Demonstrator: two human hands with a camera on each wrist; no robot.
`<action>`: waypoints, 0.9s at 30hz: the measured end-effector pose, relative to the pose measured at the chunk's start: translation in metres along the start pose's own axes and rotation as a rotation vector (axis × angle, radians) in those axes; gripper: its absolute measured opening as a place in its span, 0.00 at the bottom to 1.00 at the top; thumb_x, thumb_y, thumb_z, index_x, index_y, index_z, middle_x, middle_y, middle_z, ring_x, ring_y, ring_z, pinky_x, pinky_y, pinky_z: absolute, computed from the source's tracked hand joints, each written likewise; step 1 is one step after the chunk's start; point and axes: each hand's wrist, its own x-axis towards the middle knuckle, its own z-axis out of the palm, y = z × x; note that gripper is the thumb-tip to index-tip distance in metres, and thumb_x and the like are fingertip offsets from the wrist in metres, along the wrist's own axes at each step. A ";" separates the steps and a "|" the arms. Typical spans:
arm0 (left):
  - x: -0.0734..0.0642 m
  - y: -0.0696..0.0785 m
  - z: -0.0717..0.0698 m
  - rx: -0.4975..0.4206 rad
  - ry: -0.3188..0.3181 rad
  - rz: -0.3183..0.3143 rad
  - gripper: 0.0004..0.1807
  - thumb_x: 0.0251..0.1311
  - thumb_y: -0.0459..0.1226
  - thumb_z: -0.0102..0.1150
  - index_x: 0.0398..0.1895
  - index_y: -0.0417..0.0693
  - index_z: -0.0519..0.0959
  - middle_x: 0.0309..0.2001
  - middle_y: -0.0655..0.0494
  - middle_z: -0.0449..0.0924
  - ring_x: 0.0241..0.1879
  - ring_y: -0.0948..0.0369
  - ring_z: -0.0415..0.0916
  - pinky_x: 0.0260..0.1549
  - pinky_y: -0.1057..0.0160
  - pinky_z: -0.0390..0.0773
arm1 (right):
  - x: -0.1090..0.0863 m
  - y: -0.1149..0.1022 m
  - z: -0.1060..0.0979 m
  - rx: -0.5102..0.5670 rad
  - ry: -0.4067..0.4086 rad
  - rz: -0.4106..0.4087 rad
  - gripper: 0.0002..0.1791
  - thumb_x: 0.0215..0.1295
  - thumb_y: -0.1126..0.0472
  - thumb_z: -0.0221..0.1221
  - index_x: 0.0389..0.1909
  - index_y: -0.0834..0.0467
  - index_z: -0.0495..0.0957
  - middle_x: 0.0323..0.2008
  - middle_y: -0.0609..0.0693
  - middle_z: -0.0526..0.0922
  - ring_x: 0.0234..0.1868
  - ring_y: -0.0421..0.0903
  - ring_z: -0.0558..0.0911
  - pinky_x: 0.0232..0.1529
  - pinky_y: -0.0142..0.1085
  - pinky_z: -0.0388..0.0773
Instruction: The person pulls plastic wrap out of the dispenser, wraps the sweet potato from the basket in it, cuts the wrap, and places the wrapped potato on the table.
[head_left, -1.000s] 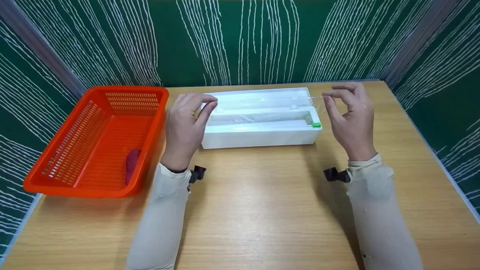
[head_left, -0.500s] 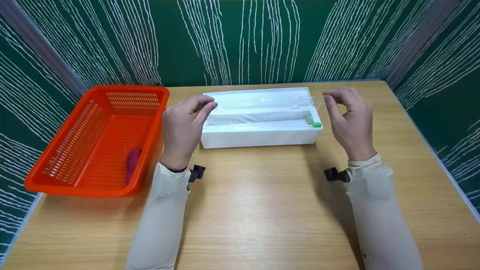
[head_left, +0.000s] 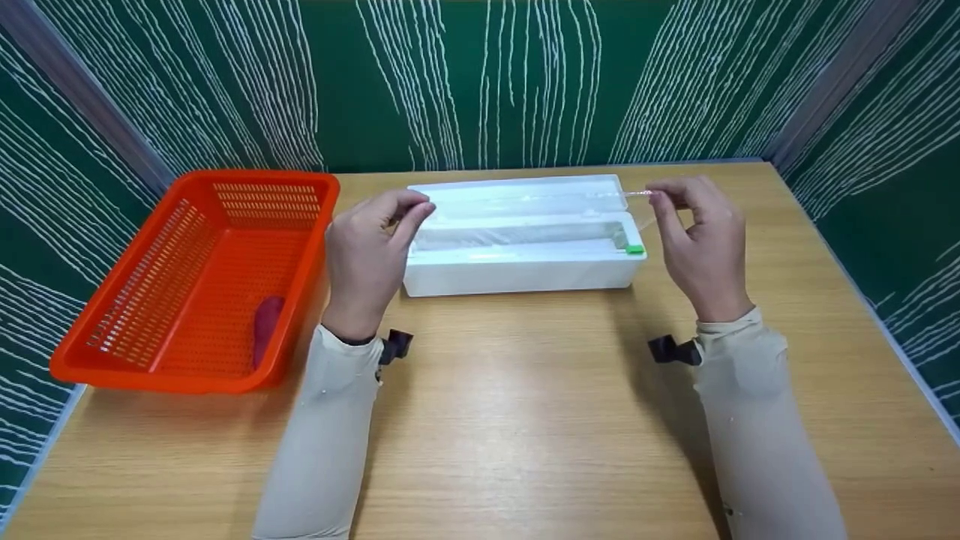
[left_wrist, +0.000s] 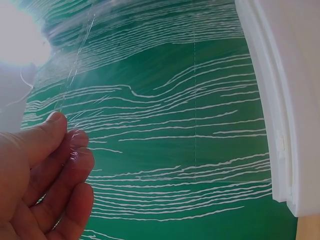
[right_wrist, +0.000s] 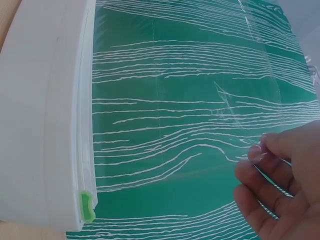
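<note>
While both hands are raised at either end of a long white box, a sheet of clear film is spread between them. The left hand pinches one corner of the film between thumb and fingertips, just beside the left end of the box; the film is bunched and shiny at those fingertips. The right hand pinches the opposite corner in the same manner, a short way off the right end of the box, with a thin bright strand of film running from the fingertips towards the lid. Neither hand touches the box.

As seen from both wrists, the film is see-through, creased near the fingers, and extends towards the box; a faint dotted line crosses it. Exactly where it meets the box cannot be told.

The box stands on a wooden table near its far edge, its lid tipped back behind it. Crumpled clear material shows inside. A small green piece sits at the right end of the front rim.

To the left of the box stands an orange basket with slotted walls. A dark red object, long and rounded, lies within it against the right-hand wall. Light-coloured sleeves cover both forearms. Behind the table rises a green wall with white wavy lines.
</note>
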 end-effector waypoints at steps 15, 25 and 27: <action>0.001 -0.001 -0.002 0.001 0.005 0.013 0.13 0.68 0.44 0.66 0.46 0.46 0.89 0.39 0.54 0.90 0.36 0.62 0.84 0.44 0.67 0.84 | -0.001 -0.001 0.003 0.054 0.091 -0.022 0.10 0.74 0.63 0.61 0.46 0.65 0.86 0.39 0.55 0.87 0.39 0.29 0.78 0.48 0.26 0.75; 0.000 -0.002 -0.001 -0.013 0.016 0.025 0.14 0.68 0.44 0.65 0.46 0.45 0.88 0.39 0.54 0.90 0.36 0.62 0.84 0.43 0.66 0.84 | 0.000 0.002 0.007 0.061 0.102 -0.031 0.09 0.74 0.64 0.61 0.46 0.66 0.85 0.40 0.56 0.87 0.39 0.31 0.77 0.48 0.26 0.75; 0.000 -0.002 -0.002 -0.021 0.017 0.017 0.13 0.68 0.44 0.66 0.46 0.44 0.88 0.39 0.54 0.90 0.36 0.62 0.84 0.43 0.65 0.84 | 0.000 0.002 0.007 0.064 0.103 -0.034 0.09 0.74 0.64 0.61 0.46 0.66 0.85 0.40 0.57 0.87 0.39 0.31 0.77 0.48 0.26 0.75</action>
